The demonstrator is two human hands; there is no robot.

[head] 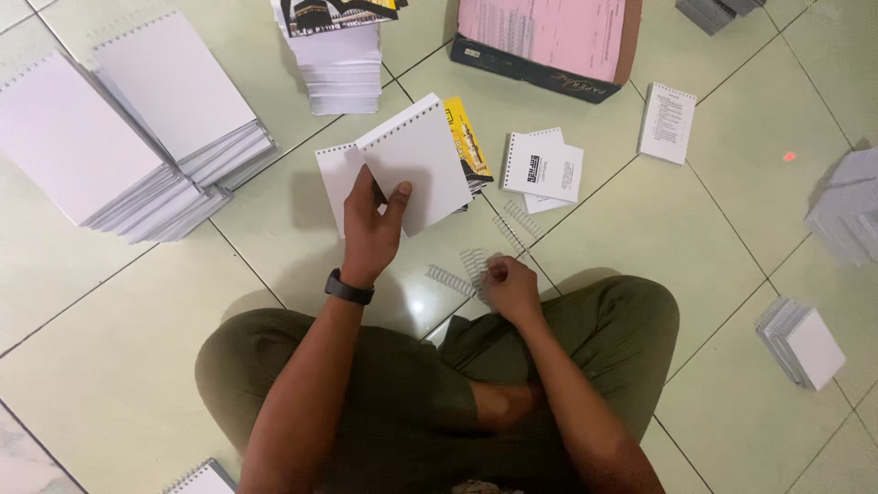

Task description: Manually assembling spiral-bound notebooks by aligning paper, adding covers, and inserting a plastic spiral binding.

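The person is sitting cross-legged on the tiled floor (110, 366), knees spreading wide at the bottom of the view. Just in front of the knees, the right hand (512, 288) is resting low at the floor, its fingers curling together and pinching a silvery wire binding coil (476, 265). A second loose coil (450, 280) is lying just beside it on the tile, and a third coil (519, 222) is lying a little farther out.

The left hand (370, 229), with a dark watch (348, 288) on the wrist, is raised above the floor, thumb and fingers clamping the lower edge of a punched white page block (412, 165), which is tilting with its hole row along the upper left edge.

Behind it, a yellow printed cover (468, 142) is lying partly hidden, and two small white booklets (541, 169) are lying to its right. Farther out, bound white pads (137, 119) are piling up at the left, a paper stack (340, 64) and an open box of pink sheets (549, 37) at the top.

As a judgement: the block is being gripped at one edge only, so sheets could be fanning out and the holes slipping out of line; the thin coil could be bending or springing from the pinch and tangling with its neighbour.
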